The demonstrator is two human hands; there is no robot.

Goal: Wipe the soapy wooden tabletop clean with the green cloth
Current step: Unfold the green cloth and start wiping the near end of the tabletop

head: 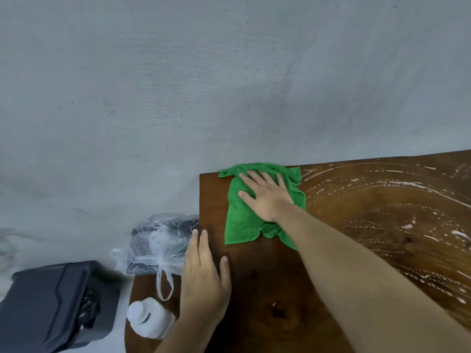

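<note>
The right hand (267, 197), fingers spread flat, presses the green cloth (244, 220) onto the tabletop (267, 289) at centre frame. The left hand (204, 273) rests open at lower centre. Wood around them looks clean; soap streaks (382, 200) remain at the right.

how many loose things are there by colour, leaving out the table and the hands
green: 1, the cloth
white: 1, the bottle
clear: 1, the plastic bag
dark grey: 1, the case
total: 4
</note>
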